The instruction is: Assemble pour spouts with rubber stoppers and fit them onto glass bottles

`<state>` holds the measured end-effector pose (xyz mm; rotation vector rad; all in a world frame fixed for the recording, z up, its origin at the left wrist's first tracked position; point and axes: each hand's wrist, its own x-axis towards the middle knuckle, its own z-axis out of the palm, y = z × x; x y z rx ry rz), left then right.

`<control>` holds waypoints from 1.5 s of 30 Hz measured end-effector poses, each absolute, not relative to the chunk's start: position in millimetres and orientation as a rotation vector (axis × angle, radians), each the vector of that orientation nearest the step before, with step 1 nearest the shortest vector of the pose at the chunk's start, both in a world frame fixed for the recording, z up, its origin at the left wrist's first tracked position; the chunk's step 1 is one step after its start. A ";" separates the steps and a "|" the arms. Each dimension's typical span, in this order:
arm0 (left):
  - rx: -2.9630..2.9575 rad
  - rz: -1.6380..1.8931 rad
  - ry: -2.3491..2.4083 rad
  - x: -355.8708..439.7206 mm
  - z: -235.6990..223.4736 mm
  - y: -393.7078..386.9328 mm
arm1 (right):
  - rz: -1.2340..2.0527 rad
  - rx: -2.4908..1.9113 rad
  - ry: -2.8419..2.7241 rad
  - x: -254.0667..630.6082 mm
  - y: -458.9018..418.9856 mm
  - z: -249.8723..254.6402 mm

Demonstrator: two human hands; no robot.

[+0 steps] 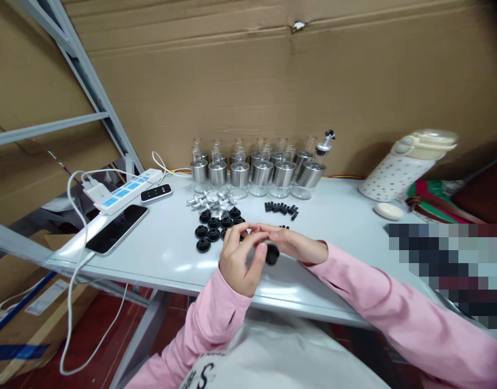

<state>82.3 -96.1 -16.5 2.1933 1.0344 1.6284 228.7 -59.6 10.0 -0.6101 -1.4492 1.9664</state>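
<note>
Close to the front of the table, my left hand (240,260) is closed around a black-ended stopper (272,254), its round dark end facing me. My right hand (297,244) meets the left at the stopper, fingers bent together; the left hand partly hides what its fingertips grip. Several black ribbed stoppers (203,245) stand in rows left of my hands. Behind them lies a pile of silver pour spouts (211,201). Small black tube pieces (280,207) lie beyond my right hand, with tiny black bits (284,227) nearer to it.
Glass bottles with metal bands (262,174) line the back; the rightmost carries a fitted spout (325,143). To the left are a phone (118,229), a power strip (126,192) and a small black device (156,193). A dotted flask (406,167) and white lid (389,210) stand right.
</note>
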 end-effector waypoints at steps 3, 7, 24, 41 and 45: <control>2.220 1.610 1.052 84.0 -20.9 -93.8 | 2.015 -0.692 -1.408 225.0 -61.7 8.2; 2.247 1.470 1.155 85.7 -24.0 -93.1 | 1.947 -0.887 -1.366 218.0 -67.1 5.8; 2.151 1.051 0.917 86.9 -20.5 -99.4 | 1.854 -0.726 -0.827 229.1 -51.5 16.5; 1.890 1.175 1.363 86.7 -20.2 -102.1 | 1.714 -0.503 -1.660 232.9 -54.1 -1.5; 1.893 1.204 1.311 86.1 -19.2 -102.7 | 1.600 -0.579 -1.724 233.1 -53.3 -2.0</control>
